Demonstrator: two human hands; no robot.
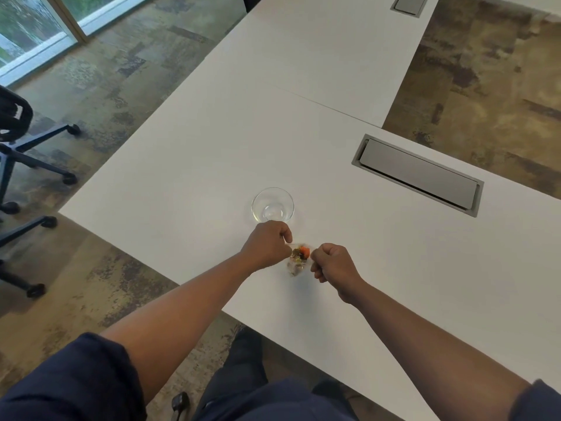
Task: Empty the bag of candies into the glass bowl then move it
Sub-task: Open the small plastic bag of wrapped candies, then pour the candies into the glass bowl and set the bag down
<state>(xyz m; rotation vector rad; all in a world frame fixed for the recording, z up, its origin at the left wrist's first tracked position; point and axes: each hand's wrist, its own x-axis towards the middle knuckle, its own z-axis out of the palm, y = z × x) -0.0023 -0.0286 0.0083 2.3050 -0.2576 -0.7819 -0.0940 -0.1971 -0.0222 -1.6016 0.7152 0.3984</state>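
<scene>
A small clear bag of candies [299, 258], with orange, dark and yellowish pieces inside, hangs between my two hands just above the white table [188, 165]. My left hand [268, 246] pinches the bag's top left edge. My right hand [332, 262] grips its right edge with closed fingers. The glass bowl [272, 205] stands empty on the table, just beyond my left hand and apart from the bag.
A grey cable hatch [417, 174] is set into the table to the right of the bowl, another hatch [408, 4] at the far end. An office chair [21, 165] stands on the carpet to the left. The table's near edge runs diagonally below my forearms.
</scene>
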